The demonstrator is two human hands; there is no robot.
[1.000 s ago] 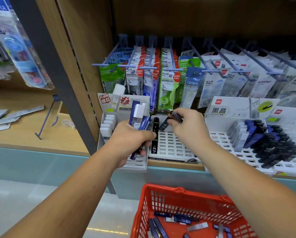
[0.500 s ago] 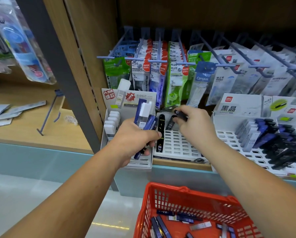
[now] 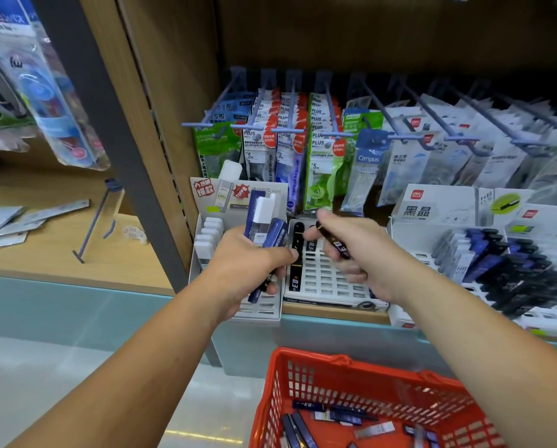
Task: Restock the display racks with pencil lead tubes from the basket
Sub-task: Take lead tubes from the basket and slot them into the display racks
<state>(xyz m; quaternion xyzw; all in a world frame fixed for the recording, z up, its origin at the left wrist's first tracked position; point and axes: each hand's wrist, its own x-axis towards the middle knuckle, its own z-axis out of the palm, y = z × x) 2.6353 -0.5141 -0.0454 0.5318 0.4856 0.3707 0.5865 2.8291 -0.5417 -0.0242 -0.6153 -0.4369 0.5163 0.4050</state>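
**Left arm** [image 3: 125, 367]: bare, enters from the lower left and reaches forward and to the right, wrist roughly in line with the forearm.
**Left hand** [image 3: 248, 263]: back toward the camera, fingers [image 3: 270, 287] curled round a bundle of tubes [image 3: 265, 226], thumb laid across the front.
**Right arm** [image 3: 480, 334]: bare, enters from the lower right and reaches forward and to the left.
**Right hand** [image 3: 364, 253]: back turned up and outward, thumb and forefinger pinching a single black tube [image 3: 336, 244], the other fingers loosely curled beneath.
**Both hands**: level with each other, a narrow gap between them.
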